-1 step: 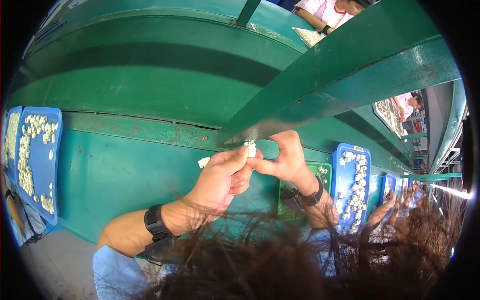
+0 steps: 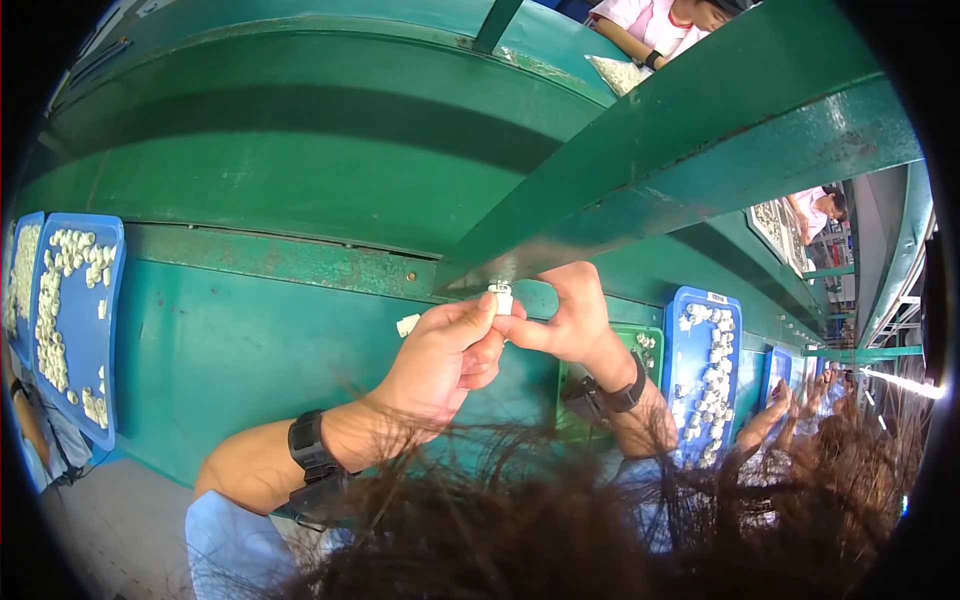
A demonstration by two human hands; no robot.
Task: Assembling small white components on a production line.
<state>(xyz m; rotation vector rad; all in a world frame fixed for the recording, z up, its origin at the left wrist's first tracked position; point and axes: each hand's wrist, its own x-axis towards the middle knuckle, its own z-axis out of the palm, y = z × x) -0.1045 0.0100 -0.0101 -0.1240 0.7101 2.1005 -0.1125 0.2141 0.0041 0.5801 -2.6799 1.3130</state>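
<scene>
Between my hands, in front of the green beam, is a small white plastic part (image 2: pixel 504 300) with a ridged top end. My left hand (image 2: pixel 440 352) pinches it between thumb and curled fingers. From the other side, the thumb of my right hand (image 2: pixel 572 322) presses against its lower end, while the right index finger arches above; that fingertip is hard to make out. Another small white part (image 2: pixel 408 325) lies on the green table (image 2: pixel 250 345), just left of my left hand. Both wrists wear black bands.
Blue trays of white parts stand at the left (image 2: pixel 118 330) and right (image 2: pixel 735 350). A green tray (image 2: pixel 652 338) sits partly behind my right wrist. A slanting green beam (image 2: pixel 640 190) rises close beyond my hands. Co-workers sit across the bench and farther right.
</scene>
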